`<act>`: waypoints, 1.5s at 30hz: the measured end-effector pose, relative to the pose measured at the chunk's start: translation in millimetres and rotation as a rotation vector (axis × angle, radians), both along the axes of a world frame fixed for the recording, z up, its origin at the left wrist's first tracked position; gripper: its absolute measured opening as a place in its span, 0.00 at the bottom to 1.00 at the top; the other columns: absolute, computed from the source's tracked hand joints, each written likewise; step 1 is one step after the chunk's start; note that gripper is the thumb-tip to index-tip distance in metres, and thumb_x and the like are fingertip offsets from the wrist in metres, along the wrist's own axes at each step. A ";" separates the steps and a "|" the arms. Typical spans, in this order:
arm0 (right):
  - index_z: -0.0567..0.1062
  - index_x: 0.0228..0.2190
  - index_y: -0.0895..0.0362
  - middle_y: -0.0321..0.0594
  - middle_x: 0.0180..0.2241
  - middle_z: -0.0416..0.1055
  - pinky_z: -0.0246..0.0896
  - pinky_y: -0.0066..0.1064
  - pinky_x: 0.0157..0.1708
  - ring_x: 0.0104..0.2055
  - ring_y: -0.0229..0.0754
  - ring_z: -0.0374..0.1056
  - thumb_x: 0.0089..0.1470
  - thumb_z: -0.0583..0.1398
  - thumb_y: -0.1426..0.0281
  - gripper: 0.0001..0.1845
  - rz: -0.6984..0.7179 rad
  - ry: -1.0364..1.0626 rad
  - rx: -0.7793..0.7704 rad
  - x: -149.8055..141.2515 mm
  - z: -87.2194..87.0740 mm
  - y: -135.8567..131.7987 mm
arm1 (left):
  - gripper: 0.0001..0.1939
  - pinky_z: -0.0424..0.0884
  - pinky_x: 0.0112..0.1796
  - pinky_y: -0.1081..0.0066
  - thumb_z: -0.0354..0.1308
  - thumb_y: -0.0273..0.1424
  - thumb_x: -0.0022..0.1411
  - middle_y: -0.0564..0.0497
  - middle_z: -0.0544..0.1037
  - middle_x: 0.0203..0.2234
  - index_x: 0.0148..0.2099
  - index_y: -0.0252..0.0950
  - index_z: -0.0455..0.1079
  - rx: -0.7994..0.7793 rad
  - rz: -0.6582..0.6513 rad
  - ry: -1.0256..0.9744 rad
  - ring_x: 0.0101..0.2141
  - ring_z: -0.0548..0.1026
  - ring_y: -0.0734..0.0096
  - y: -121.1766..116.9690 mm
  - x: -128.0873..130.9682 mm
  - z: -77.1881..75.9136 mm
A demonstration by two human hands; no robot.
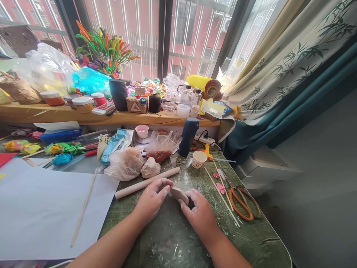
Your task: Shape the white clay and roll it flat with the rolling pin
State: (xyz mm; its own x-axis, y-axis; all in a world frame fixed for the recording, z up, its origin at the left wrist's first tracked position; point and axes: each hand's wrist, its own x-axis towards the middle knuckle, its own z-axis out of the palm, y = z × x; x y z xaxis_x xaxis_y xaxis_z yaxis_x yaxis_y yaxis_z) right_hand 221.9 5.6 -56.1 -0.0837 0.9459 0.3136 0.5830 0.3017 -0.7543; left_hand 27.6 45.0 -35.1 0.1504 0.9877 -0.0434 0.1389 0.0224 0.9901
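A flattened piece of grey-white clay (180,194) is held between my two hands just above the table. My right hand (198,210) pinches its right end, thumb on the near side and fingers curled behind. At the opposite end, my left hand (153,198) has its thumb and fingers bent around the edge, fingertips partly hidden. Pale dust coats the fingers of both hands. Behind my left hand lies a pale rolling pin (147,183), slanting up to the right. A lump of clay (150,168) rests just beyond it, beside a clear plastic bag (125,163).
Scissors with orange handles (242,208) and thin wooden sticks (223,197) lie at right. Beyond stand a paper cup (199,159), a dark cylinder (188,137) and a yellow glue gun (207,152). White paper (47,212) covers the left side. Jars and craft supplies crowd the sill.
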 end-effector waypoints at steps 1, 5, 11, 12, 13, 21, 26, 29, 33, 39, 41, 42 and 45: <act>0.73 0.30 0.53 0.35 0.29 0.69 0.60 0.30 0.34 0.32 0.42 0.65 0.59 0.59 0.70 0.05 0.005 0.003 0.008 -0.1 0.6 -0.1 | 0.12 0.71 0.50 0.61 0.59 0.38 0.62 0.47 0.82 0.42 0.43 0.38 0.77 0.004 -0.002 0.012 0.47 0.77 0.55 -0.2 -0.2 0.0; 0.73 0.30 0.53 0.36 0.30 0.70 0.61 0.31 0.35 0.33 0.42 0.67 0.59 0.59 0.71 0.05 0.005 0.002 0.014 -0.8 0.4 1.9 | 0.12 0.71 0.50 0.61 0.58 0.38 0.62 0.47 0.82 0.42 0.44 0.39 0.77 0.028 -0.033 0.065 0.46 0.77 0.55 -1.1 -0.8 0.9; 0.76 0.34 0.52 0.38 0.34 0.74 0.62 0.34 0.40 0.39 0.47 0.69 0.56 0.63 0.71 0.03 0.057 -0.070 -0.031 -1.3 -4.5 5.6 | 0.11 0.71 0.51 0.60 0.59 0.36 0.62 0.46 0.83 0.44 0.44 0.39 0.78 0.058 -0.074 0.140 0.47 0.78 0.54 -2.3 -0.3 5.0; 0.76 0.34 0.52 0.38 0.34 0.74 0.62 0.33 0.39 0.38 0.46 0.69 0.57 0.62 0.71 0.02 0.045 -0.053 -0.028 -0.8 -4.8 5.3 | 0.12 0.71 0.51 0.60 0.59 0.36 0.63 0.47 0.83 0.44 0.45 0.39 0.78 0.062 -0.078 0.137 0.47 0.78 0.54 -2.4 -0.3 5.3; 0.75 0.34 0.53 0.38 0.33 0.73 0.62 0.33 0.38 0.37 0.45 0.68 0.59 0.61 0.71 0.02 0.030 -0.033 -0.024 -0.2 -4.9 4.9 | 0.12 0.71 0.51 0.60 0.59 0.37 0.63 0.47 0.83 0.44 0.45 0.39 0.78 0.066 -0.082 0.131 0.47 0.78 0.55 -2.5 -0.3 5.4; 0.72 0.31 0.53 0.37 0.31 0.71 0.61 0.32 0.36 0.35 0.43 0.66 0.60 0.59 0.70 0.06 0.020 -0.057 0.009 0.7 -0.7 1.3 | 0.15 0.70 0.51 0.61 0.58 0.40 0.65 0.46 0.82 0.46 0.48 0.39 0.77 0.052 -0.088 0.094 0.48 0.77 0.54 -2.6 -1.5 4.2; 0.73 0.33 0.53 0.37 0.32 0.70 0.61 0.33 0.38 0.36 0.44 0.66 0.60 0.58 0.72 0.05 0.004 -0.034 0.069 1.1 1.8 0.2 | 0.14 0.70 0.52 0.60 0.57 0.40 0.66 0.47 0.82 0.46 0.48 0.39 0.77 0.061 -0.081 0.106 0.49 0.77 0.54 -1.8 -1.9 1.4; 0.74 0.33 0.53 0.37 0.31 0.70 0.62 0.33 0.38 0.36 0.44 0.66 0.60 0.58 0.72 0.05 0.000 -0.030 0.078 1.1 2.6 0.1 | 0.13 0.70 0.53 0.59 0.58 0.39 0.66 0.47 0.82 0.46 0.47 0.39 0.77 0.063 -0.081 0.118 0.49 0.77 0.54 -2.0 -1.6 0.9; 0.76 0.37 0.52 0.38 0.33 0.71 0.64 0.34 0.40 0.38 0.45 0.67 0.61 0.58 0.72 0.06 0.059 0.010 0.074 0.4 3.1 -0.4 | 0.15 0.73 0.50 0.60 0.62 0.36 0.61 0.45 0.82 0.48 0.50 0.40 0.77 0.064 -0.128 0.126 0.46 0.79 0.55 -2.9 0.1 0.5; 0.78 0.41 0.51 0.40 0.37 0.74 0.65 0.36 0.42 0.40 0.47 0.69 0.59 0.62 0.69 0.08 0.042 0.071 -0.017 1.3 0.9 2.9 | 0.09 0.74 0.46 0.63 0.62 0.31 0.58 0.49 0.84 0.38 0.42 0.41 0.80 0.155 -0.163 0.179 0.41 0.79 0.58 -3.1 1.2 2.9; 0.78 0.44 0.51 0.41 0.40 0.76 0.65 0.38 0.44 0.43 0.50 0.70 0.52 0.67 0.69 0.15 0.043 0.036 -0.060 1.2 -1.2 5.9 | 0.09 0.74 0.46 0.62 0.61 0.32 0.59 0.49 0.84 0.38 0.41 0.40 0.79 0.156 -0.128 0.163 0.40 0.79 0.58 -2.8 0.2 3.5; 0.79 0.44 0.51 0.41 0.41 0.76 0.65 0.39 0.45 0.44 0.51 0.70 0.50 0.69 0.69 0.16 0.049 0.009 -0.075 1.0 -2.2 7.4 | 0.09 0.74 0.46 0.62 0.61 0.33 0.60 0.48 0.84 0.39 0.42 0.40 0.79 0.152 -0.111 0.152 0.41 0.79 0.58 -2.6 -0.5 3.5; 0.81 0.37 0.51 0.41 0.39 0.77 0.64 0.40 0.44 0.44 0.52 0.69 0.50 0.68 0.70 0.09 0.086 -0.038 -0.092 1.2 -3.6 9.9 | 0.10 0.73 0.47 0.62 0.61 0.34 0.61 0.48 0.84 0.40 0.44 0.39 0.78 0.127 -0.104 0.134 0.42 0.79 0.58 -2.4 -1.8 2.8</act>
State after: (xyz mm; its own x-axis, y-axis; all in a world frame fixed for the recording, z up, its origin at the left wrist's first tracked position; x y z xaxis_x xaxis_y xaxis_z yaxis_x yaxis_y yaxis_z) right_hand 223.0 15.5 -59.7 -0.1757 0.9593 0.2211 0.5864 0.2823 -0.7592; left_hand 25.8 42.6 -32.3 0.2532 0.9659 0.0539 0.2648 -0.1228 0.9564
